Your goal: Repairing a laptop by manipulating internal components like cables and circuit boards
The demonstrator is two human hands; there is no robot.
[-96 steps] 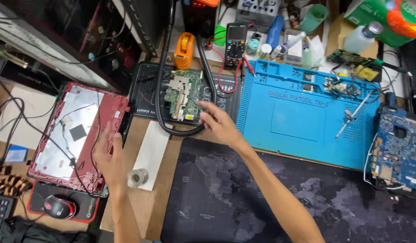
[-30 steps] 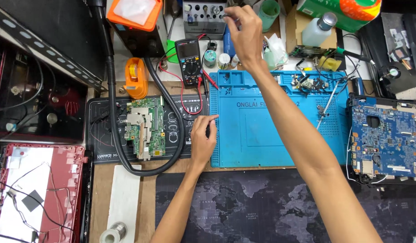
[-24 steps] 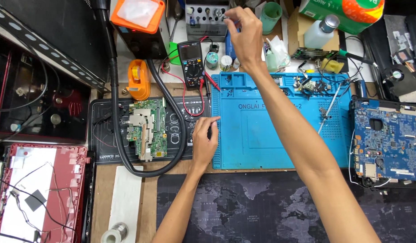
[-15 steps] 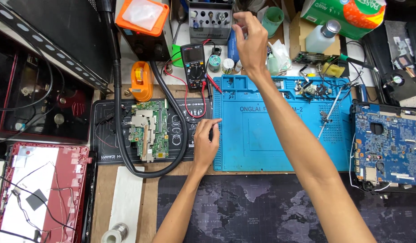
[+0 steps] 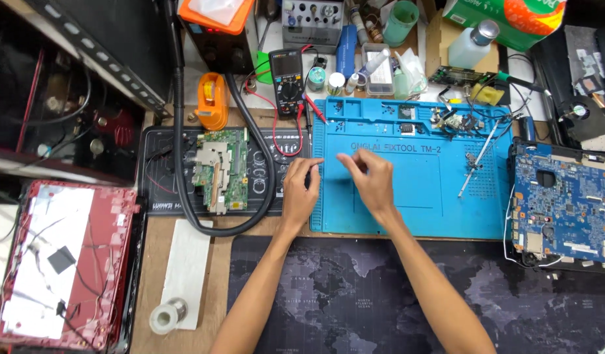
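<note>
Both hands meet over the blue mat's left edge. The right hand is pinched, maybe on something tiny, can't tell what. The left hand rests loosely curled, nearer the green board, which lies further left with its long axis running away from the person.

Blue silicone repair mat, rectangular, lying flat on the surface just right of the black mat carrying a green circuit board. Raised compartments along its far edge, small parts scattered at its far right corner, tweezers resting slantwise there.
</note>
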